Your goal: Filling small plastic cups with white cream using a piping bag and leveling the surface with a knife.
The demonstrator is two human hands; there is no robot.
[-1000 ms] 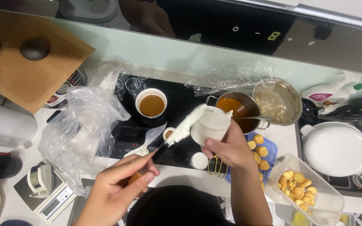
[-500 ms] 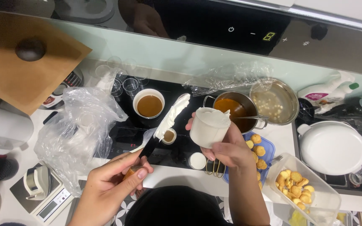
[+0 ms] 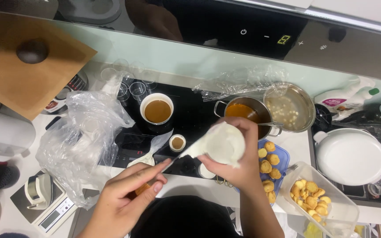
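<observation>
We are clamping our right hand (image 3: 234, 165) around a white cup (image 3: 223, 143), tilted over the black cooktop (image 3: 195, 114), while our left hand (image 3: 126, 194) is pinching a spatula (image 3: 186, 152) reaching into it. Beyond are sitting a white bowl (image 3: 156, 110) of smooth brown liquid and a steel saucepan (image 3: 243, 110) of orange liquid.

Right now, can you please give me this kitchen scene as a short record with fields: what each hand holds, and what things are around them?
left hand: grips the orange handle of a spatula, whose white blade reaches into the cup
right hand: holds a white cup tilted on its side
behind hands: white bowl of brown liquid, small dish, metal pot of orange-brown liquid
right side: blue tray of round pastries, clear tub of pastries, white lidded pan
left side: crumpled clear bag, kitchen scale
</observation>
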